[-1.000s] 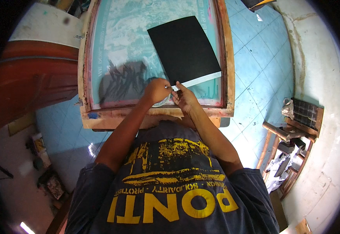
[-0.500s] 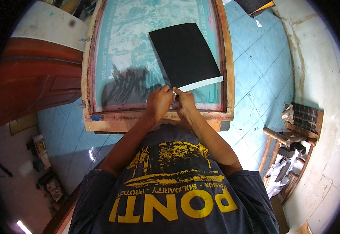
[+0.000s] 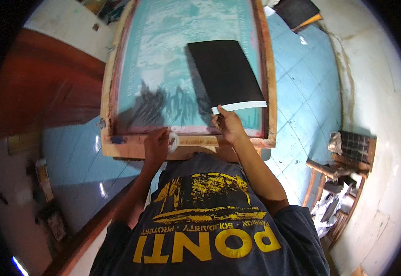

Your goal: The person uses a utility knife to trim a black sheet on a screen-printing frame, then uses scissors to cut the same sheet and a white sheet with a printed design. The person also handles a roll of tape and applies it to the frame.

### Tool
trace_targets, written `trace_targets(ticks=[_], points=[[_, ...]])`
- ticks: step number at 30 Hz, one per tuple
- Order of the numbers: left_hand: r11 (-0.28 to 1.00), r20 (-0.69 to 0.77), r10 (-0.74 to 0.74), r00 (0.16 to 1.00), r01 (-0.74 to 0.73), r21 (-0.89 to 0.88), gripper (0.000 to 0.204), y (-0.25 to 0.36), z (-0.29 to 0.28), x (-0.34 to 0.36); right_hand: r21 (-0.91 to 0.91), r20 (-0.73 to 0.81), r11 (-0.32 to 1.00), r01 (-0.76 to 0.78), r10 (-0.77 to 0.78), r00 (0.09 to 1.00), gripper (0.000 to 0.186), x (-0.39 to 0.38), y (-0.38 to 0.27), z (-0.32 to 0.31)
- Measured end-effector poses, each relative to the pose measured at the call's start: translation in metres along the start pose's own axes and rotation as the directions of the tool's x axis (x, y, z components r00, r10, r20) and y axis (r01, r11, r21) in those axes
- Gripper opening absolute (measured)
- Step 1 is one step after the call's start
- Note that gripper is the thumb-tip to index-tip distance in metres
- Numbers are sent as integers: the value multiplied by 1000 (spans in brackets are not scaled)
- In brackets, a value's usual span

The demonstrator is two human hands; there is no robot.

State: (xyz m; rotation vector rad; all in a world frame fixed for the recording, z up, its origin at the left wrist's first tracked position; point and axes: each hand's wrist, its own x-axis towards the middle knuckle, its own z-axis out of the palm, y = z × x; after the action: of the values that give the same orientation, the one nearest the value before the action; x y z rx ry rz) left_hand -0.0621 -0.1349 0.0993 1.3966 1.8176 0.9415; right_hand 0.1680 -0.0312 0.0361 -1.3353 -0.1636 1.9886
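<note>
A black rectangular sheet (image 3: 227, 71) is raised at a slant over a framed printing screen (image 3: 270, 92). White tape (image 3: 244, 106) runs along its near edge. My right hand (image 3: 228, 125) pinches the sheet's near left corner, thumb on the taped edge. Lower and to the left, my left hand (image 3: 156, 146) is slightly blurred, closed on a roll of white tape (image 3: 174, 142) over the frame's near wooden edge. The screen's mesh is teal with a pale printed pattern, and shadows of my hands fall on it.
A red-brown wooden panel (image 3: 58, 83) stands left of the screen. On the right, a wooden chair (image 3: 329, 169) with cloth and other items on it is by the wall. A dark folder-like object (image 3: 297, 13) lies at the far right on blue floor tiles (image 3: 301, 83).
My hands have separated: the left moved down and left with the tape roll, now visible. My right hand and the black sheet shifted slightly right. The view has shifted too.
</note>
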Motion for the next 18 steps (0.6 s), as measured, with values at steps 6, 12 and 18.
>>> trace_targets(ticks=[6, 12, 18], points=[[871, 573, -401, 715, 491, -3, 27, -27, -25, -47, -377, 139, 894, 243, -205, 969, 21, -51, 5, -30], [983, 775, 101, 624, 57, -174, 27, -27, 15, -42, -671, 181, 666, 327, -281, 942, 25, -135, 16, -82], [995, 867, 30, 497, 65, -72, 22, 54, 72, -66, -800, 272, 390, 455, -440, 856, 28, -220, 27, -160]])
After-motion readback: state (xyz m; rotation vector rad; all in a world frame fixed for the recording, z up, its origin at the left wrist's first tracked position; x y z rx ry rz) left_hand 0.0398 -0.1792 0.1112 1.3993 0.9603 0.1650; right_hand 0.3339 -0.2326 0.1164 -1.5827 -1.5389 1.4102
